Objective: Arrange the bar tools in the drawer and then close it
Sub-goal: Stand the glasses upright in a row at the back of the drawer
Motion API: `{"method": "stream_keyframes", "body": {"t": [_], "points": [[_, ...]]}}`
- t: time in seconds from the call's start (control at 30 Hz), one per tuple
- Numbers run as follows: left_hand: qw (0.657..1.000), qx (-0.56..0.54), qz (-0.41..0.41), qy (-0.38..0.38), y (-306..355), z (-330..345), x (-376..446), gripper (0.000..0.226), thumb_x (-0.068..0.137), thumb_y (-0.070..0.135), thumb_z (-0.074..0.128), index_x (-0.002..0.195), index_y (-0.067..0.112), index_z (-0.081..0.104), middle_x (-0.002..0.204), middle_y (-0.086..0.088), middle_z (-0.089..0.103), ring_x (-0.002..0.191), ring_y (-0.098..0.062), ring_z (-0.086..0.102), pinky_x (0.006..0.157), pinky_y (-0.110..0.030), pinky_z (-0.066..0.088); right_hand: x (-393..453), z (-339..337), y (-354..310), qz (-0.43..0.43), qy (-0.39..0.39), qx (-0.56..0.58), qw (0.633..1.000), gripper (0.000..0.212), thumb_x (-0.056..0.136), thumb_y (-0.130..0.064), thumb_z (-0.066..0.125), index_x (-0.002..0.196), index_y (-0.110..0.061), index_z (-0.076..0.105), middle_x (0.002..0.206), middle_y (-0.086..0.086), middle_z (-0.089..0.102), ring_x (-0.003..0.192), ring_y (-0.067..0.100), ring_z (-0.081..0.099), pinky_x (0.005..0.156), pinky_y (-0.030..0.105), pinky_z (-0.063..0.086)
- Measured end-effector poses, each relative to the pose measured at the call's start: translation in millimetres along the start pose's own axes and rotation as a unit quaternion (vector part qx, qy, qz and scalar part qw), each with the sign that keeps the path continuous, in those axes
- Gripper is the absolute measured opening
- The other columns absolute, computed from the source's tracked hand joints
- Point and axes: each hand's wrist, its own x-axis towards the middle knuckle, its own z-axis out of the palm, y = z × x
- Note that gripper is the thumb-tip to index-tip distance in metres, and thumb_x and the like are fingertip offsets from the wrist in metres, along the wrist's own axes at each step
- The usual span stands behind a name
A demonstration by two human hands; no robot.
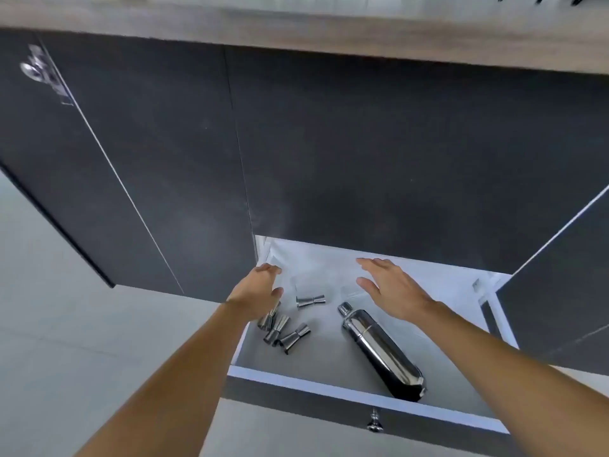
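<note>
A low drawer (329, 385) with a white inside stands pulled out. In it a shiny steel cocktail shaker (382, 351) lies on its side, cap pointing away from me. Several steel jiggers lie at the left: one apart (310, 301), the others in a cluster (284, 331), one partly under my wrist. My left hand (258, 290) hovers over the drawer's left side, fingers apart, holding nothing. My right hand (390, 286) hovers above the drawer's middle, palm down, fingers spread, holding nothing. Clear plastic seems to lie at the drawer's back (313, 268).
Dark cabinet fronts (395, 153) rise above the drawer under a wooden counter edge (329, 31). A dark door (560, 275) stands ajar at the right. A metal knob (374, 421) sits on the drawer front. Pale floor (66, 308) stretches to the left.
</note>
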Motion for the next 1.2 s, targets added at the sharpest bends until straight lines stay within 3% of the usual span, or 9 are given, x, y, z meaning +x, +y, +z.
{"method": "stream_keyframes", "body": {"t": [0.33,0.6,0.77,0.93,1.2], "points": [[0.998,0.026,0.047,0.017,-23.7,73.9,80.3,0.055,0.097,0.025,0.05,0.148,0.014,0.034,0.152,-0.006,0.038,0.137,-0.024,0.042,0.113,-0.039,0.036,52.8,88.2,47.2,-0.001,0.011,-0.052,0.999,0.042,0.103,-0.021,0.034,0.144,-0.015,0.039,0.146,0.005,0.045,0.138,0.023,0.035,0.112,0.038,0.034],[0.997,0.042,0.062,-0.035,-27.8,105.8,102.6,0.059,0.098,0.02,0.048,0.152,0.014,0.024,0.156,-0.007,0.03,0.142,-0.027,0.034,0.115,-0.039,0.032,70.4,108.1,59.3,0.049,-0.088,-0.121,0.987,0.043,0.099,-0.01,0.041,0.142,-0.017,0.041,0.147,0.007,0.043,0.135,0.027,0.04,0.11,0.041,0.036],[0.996,0.047,0.06,-0.054,-24.9,106.0,105.1,0.059,0.097,0.012,0.046,0.152,0.013,0.023,0.153,-0.007,0.031,0.14,-0.028,0.037,0.114,-0.04,0.034,69.7,103.0,51.2,0.076,-0.109,-0.142,0.981,0.045,0.098,-0.008,0.043,0.142,-0.016,0.041,0.146,0.008,0.044,0.134,0.026,0.041,0.109,0.037,0.036],[0.994,0.061,0.058,-0.064,-18.9,108.1,120.0,0.059,0.096,0.018,0.049,0.15,0.014,0.024,0.147,-0.011,0.037,0.135,-0.031,0.041,0.109,-0.044,0.038,71.8,109.1,49.9,0.072,-0.099,-0.146,0.982,0.046,0.098,-0.008,0.042,0.143,-0.017,0.039,0.148,0.006,0.041,0.137,0.026,0.037,0.11,0.039,0.035],[0.99,0.061,0.057,-0.11,-20.3,110.1,142.3,0.069,0.096,0.032,0.054,0.152,0.023,0.015,0.141,-0.017,0.044,0.129,-0.033,0.046,0.108,-0.044,0.038,95.9,125.6,70.9,0.031,-0.086,-0.163,0.982,0.058,0.087,0.008,0.052,0.141,-0.012,0.04,0.144,0.01,0.045,0.132,0.029,0.042,0.108,0.043,0.04]]}}
